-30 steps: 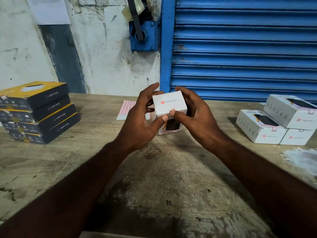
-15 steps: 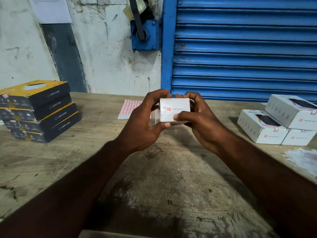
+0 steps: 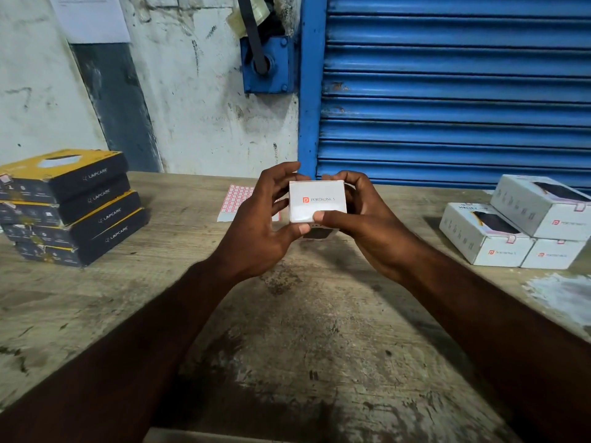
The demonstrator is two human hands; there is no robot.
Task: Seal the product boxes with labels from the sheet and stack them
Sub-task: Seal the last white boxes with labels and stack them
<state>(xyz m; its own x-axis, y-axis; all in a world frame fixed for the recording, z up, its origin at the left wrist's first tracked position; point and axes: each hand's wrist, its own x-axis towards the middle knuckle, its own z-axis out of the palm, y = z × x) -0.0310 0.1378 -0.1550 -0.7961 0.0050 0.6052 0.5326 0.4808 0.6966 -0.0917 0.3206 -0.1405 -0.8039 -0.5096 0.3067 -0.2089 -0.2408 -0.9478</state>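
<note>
A small white Portronics box (image 3: 316,201) is held up above the middle of the wooden table (image 3: 287,330), its logo end facing me. My left hand (image 3: 259,228) grips its left side with the thumb under the lower edge. My right hand (image 3: 361,219) grips the right side, thumb pressed on the lower front edge. The label sheet (image 3: 236,199), white with rows of red-framed labels, lies flat on the table behind my left hand, partly hidden by it.
Three white Portronics boxes (image 3: 515,225) are piled at the right of the table. A stack of several black and yellow Lapcare boxes (image 3: 67,206) stands at the left. A blue roller shutter (image 3: 447,91) and a stained white wall close off the back.
The white box has been turned in both hands so its logo end faces me squarely and level. Both hands kept their hold and rose slightly.
</note>
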